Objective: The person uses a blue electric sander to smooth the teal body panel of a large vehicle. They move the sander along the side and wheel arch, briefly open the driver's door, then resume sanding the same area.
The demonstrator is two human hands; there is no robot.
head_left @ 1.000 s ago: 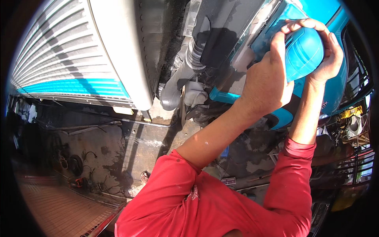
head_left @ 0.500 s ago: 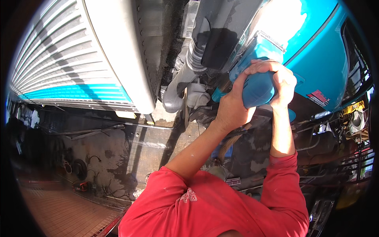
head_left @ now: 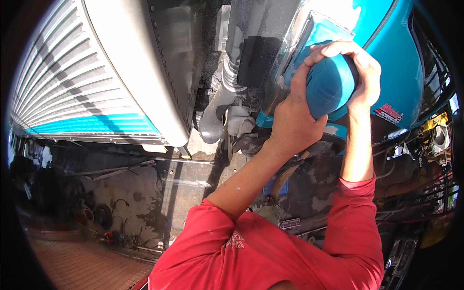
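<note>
Both of my hands hold a teal power tool (head_left: 330,89) with a rounded housing and vent slots; its working face is hidden beneath it. My left hand (head_left: 296,118) is wrapped round its left and near side. The fingers of my right hand (head_left: 366,79) curl over its far and right side. The tool lies against or just over the side of a bright blue vehicle cab (head_left: 394,72); contact cannot be made out. Just beyond the tool, a duller, scuffed patch (head_left: 328,31) with a pale rough border shows on the cab.
A ribbed, silver vehicle body (head_left: 72,67) with a blue stripe stands to the left. A thick grey pipe (head_left: 215,116) and a dark column (head_left: 256,53) run between it and the cab. Below lie a straw broom (head_left: 285,179) and, at lower left, cables (head_left: 128,227) on stained concrete.
Both hands and the tool have shifted right and slightly farther away over the cab. The view has also moved a little. My grip stays closed on the tool.
</note>
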